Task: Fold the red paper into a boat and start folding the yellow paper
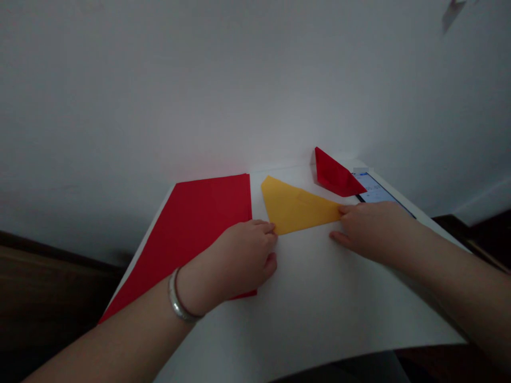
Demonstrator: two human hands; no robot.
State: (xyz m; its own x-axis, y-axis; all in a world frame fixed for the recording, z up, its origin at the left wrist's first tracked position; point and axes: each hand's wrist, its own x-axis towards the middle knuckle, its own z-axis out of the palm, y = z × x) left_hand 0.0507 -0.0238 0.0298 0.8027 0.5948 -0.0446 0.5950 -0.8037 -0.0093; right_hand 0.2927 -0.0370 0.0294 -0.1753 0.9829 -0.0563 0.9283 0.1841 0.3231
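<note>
A folded sheet of yellow paper (pixel 299 206), with a broad left end and a narrow right tip, lies flat on the white tabletop. My left hand (pixel 247 255), with a silver bangle at the wrist, holds down the paper's near left corner with bent fingertips; its thumb is apart from the paper. At the narrow tip, my right hand (pixel 367 226) keeps the paper down with its fingers, the thumb lying on the table. Part of that tip is hidden under the fingers. Just behind it stands a folded red paper boat (pixel 337 173).
Red paper sheets (pixel 199 213) lie stacked on the left, partly under my left forearm. A phone (pixel 375 189) with a lit screen rests at the right, partly behind the boat. The white table (pixel 311 308) meets a pale wall (pixel 239 80) at the back.
</note>
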